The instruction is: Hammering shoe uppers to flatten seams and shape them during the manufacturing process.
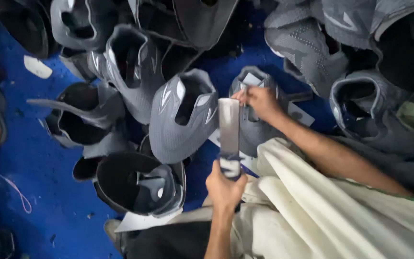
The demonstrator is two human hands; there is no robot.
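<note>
My left hand (224,186) grips the near end of a long flat grey strip (229,129), held upright over my lap. My right hand (260,102) pinches the strip's far end, resting against a grey shoe upper (251,132) that lies beneath it. Just left of the strip lies another grey shoe upper (183,117) with white side markings. A dark shoe upper (137,184) sits near my left forearm.
Several grey and black shoe uppers are heaped on a blue floor (39,182), at the left (82,115), top (130,67) and right (365,110). Cream cloth (312,206) covers my lap. A white insole piece (38,67) and a pink thread (17,192) lie on the floor.
</note>
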